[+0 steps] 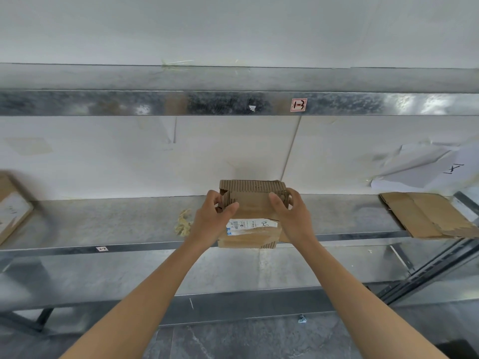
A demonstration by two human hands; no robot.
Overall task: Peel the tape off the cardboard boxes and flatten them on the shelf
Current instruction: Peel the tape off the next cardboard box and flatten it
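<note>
Cardboard box (252,203) — white barcode label (250,225)

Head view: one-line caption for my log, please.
Left hand and right hand grip a labelled cardboard box at the metal shelf.

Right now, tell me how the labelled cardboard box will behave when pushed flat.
Probably light: the small cardboard box is gripped between left hand and right hand. Likely stiff yet crushable, given its corrugated, ragged edges. Unlikely to roll, being flat-sided.
</note>
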